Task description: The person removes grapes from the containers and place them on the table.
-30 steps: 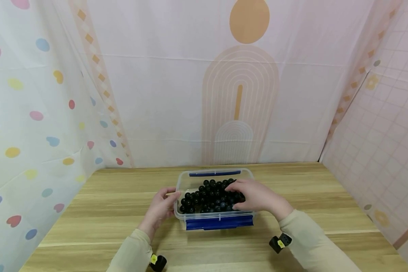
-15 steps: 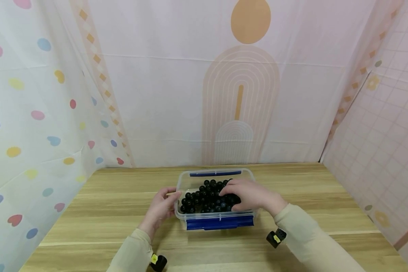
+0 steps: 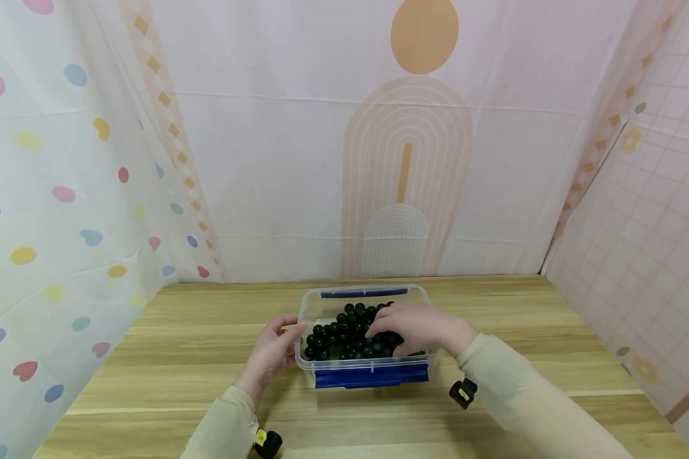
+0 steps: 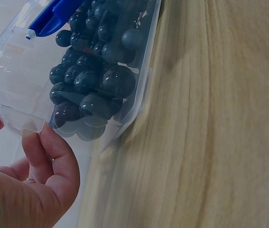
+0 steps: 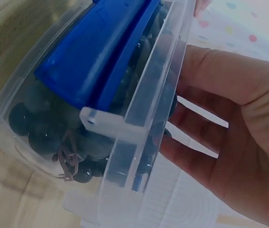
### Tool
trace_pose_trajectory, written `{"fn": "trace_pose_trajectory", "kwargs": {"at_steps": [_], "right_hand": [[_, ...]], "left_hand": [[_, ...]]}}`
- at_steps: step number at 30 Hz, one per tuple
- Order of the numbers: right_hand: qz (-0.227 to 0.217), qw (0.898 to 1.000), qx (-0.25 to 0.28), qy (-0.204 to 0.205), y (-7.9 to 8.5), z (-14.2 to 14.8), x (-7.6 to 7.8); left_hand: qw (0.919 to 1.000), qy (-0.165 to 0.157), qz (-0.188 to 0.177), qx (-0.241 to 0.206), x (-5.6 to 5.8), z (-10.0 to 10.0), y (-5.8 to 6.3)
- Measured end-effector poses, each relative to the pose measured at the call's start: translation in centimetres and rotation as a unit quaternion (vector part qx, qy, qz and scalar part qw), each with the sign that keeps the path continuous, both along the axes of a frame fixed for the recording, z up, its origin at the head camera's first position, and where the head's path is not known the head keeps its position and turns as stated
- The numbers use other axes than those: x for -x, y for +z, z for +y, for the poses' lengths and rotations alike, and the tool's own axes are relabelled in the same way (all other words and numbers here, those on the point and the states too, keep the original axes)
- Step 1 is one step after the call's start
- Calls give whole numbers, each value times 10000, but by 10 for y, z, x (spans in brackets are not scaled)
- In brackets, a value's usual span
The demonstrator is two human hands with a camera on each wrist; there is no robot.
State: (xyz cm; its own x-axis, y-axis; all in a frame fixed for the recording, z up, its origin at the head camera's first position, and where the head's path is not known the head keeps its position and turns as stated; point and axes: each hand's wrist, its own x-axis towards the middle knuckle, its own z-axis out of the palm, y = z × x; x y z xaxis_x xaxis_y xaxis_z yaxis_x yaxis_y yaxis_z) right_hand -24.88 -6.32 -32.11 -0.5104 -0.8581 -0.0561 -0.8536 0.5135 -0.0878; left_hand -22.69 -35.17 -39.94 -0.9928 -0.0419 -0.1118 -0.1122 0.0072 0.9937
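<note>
Grapes (image 3: 353,328) sit heaped in a clear box (image 3: 339,365) on the desk (image 3: 189,338). Left hand (image 3: 272,349) pinches the rim at the box's left end. Right hand (image 3: 422,326) curves over the grapes, fingertips partly hidden; from here I can't tell if the fingers grip any. Grapes look slick, easily bruised: best cupped loosely or held by the stem (image 5: 69,157). Box seems light, stiff; steady its rim.

dark grapes (image 3: 353,327) in clear box (image 3: 344,366)
</note>
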Motion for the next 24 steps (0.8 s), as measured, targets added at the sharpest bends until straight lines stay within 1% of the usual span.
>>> {"fn": "trace_pose_trajectory", "kwargs": {"at_steps": [6, 7, 9, 11, 14, 16, 24], "right_hand": [[242, 9988, -409, -118, -1, -4, 1], [270, 9983, -486, -157, -1, -5, 1], [311, 9974, -609, -222, -1, -6, 1], [348, 9966, -695, -260, -1, -8, 0], [411, 9958, -758, -297, -1, -10, 0], [441, 9952, -809, -339, -1, -12, -1], [262, 9912, -1139, -619, 1, -19, -2]], "left_hand": [[10000, -21, -3, 39, -1, 0, 2], [10000, -24, -27, 26, -2, 0, 4], [10000, -53, -39, 3, -6, 2, 11], [9999, -74, -63, -35, -7, 2, 12], [10000, -74, -44, -27, -7, 2, 11], [10000, -47, -19, -25, -3, -1, 4], [10000, -17, 7, -11, -3, 0, 2]]}}
